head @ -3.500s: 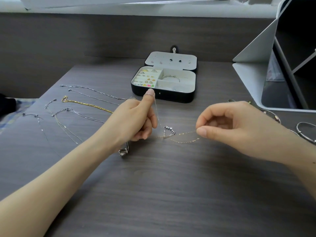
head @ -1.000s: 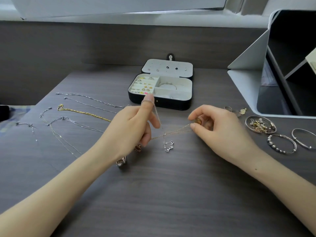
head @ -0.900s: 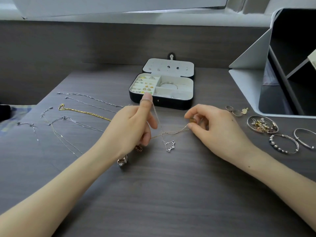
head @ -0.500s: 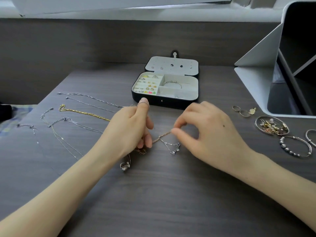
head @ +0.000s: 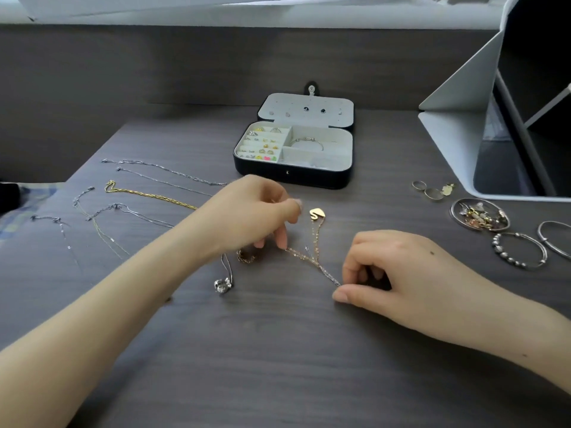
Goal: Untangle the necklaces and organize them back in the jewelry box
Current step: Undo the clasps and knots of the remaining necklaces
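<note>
Both forearms reach in from the near edge over the dark table [head: 278, 366]. The right hand [head: 386, 273] is the nearer one: its knuckles are bent, and its thumb and forefinger pinch the near end of the tangled necklaces [head: 312, 257]. From that pinch the fine gold and silver strands run away across the wood towards the left hand [head: 247, 217], fanning apart between the two hands. One strand leads up to a gold swan pendant [head: 317, 213], which lies flat just to the right of the left hand's fingertips.

The left hand is curled, knuckles up, with its fingertips down on the far end of the strands. It grips them, but it is blurred, so I cannot tell which fingers do the work. A silver pendant [head: 222, 285] rests on the table below this hand's wrist, and its chain runs up under the palm.

To the left of the left hand, straightened necklaces [head: 148, 196] lie side by side, apart from each other. To the right of the right hand lie a beaded bangle [head: 499, 249], a ring holding a heap of charms [head: 482, 216] and, a little further away, two rings [head: 431, 193].

Beyond both hands stands the jewelry box [head: 293, 177], with its lid open and laid back. Its left compartment holds small pieces in rows, and its far right compartment holds a bracelet [head: 306, 139]. A white organizer [head: 457, 125] stands far right.
</note>
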`<state>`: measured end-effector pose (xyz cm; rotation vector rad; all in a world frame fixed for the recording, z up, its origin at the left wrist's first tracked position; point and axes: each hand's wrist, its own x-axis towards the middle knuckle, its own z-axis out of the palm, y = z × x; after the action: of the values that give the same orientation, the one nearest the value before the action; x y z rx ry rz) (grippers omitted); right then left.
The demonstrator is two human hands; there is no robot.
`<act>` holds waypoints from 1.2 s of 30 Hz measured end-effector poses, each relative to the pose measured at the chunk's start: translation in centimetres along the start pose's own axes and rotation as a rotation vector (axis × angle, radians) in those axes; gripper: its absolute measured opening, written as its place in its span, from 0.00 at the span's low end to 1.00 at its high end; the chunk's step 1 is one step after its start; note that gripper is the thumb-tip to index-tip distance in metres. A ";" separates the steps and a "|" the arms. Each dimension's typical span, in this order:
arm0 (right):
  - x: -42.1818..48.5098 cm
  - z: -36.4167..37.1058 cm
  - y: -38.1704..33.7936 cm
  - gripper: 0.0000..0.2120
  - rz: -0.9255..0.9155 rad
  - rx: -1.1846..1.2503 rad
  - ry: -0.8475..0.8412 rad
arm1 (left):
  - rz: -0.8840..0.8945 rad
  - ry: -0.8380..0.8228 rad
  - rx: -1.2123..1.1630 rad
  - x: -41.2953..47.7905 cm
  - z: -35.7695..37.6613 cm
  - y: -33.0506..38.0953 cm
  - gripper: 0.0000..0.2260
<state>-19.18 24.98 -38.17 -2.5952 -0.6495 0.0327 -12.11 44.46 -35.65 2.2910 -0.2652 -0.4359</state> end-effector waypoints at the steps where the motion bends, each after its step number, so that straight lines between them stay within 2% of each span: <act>1: -0.3 -0.2 -0.1 0.11 0.003 0.008 -0.011 | 0.014 -0.017 0.056 0.2 -0.1 0.3 0.09; 6: -1.0 -0.4 -0.2 0.11 -0.006 0.025 -0.020 | 0.054 -0.044 0.214 1.0 -0.4 1.1 0.06; 12: -0.9 -0.9 -0.3 0.11 0.004 0.052 -0.069 | 0.076 0.092 0.442 1.0 0.2 0.4 0.04; 17: -0.4 -1.1 0.0 0.13 -0.021 0.100 -0.130 | 0.154 0.163 0.526 -0.2 0.3 -0.3 0.09; 20: 0.2 -1.4 0.3 0.13 -0.009 0.160 -0.087 | 0.252 0.191 0.573 -1.2 0.5 -0.3 0.11; 24: 1.3 -1.4 0.8 0.06 0.014 0.111 0.049 | 0.407 0.266 0.727 -2.2 1.4 -1.1 0.06; 26: 2.1 -1.2 0.8 0.07 0.006 0.033 0.086 | 0.522 0.266 0.682 -2.4 1.7 -1.6 0.05; 29: 3.4 -0.7 1.1 0.11 0.003 -0.092 0.116 | 0.620 0.176 0.591 -2.8 2.3 -2.5 0.07; 36: 3.8 -0.8 1.5 0.02 0.040 -0.031 0.015 | 0.662 0.167 0.461 -1.7 2.2 -4.1 0.11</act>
<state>-15.04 25.15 -37.84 -2.6350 -0.5975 0.0155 -14.35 46.35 -39.67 2.4708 -1.0865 0.1770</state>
